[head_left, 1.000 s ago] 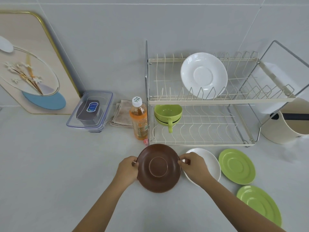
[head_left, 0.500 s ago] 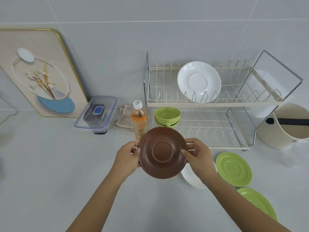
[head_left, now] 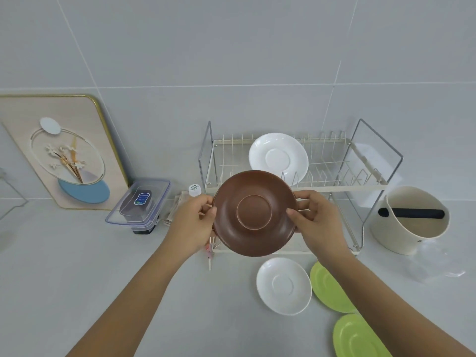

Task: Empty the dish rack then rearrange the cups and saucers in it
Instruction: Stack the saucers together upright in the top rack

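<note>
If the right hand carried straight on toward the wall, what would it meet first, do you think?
Probably the dish rack directly behind the right hand, near its front rail, though depth is hard to judge.

The brown saucer, gripped at its edges by the left hand and right hand, has risen off the counter and now sits in front of the dish rack, hiding the green cups on its lower tier.

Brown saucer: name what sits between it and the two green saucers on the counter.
In the head view, a white saucer lies flat between the brown saucer and the green saucers.
</note>
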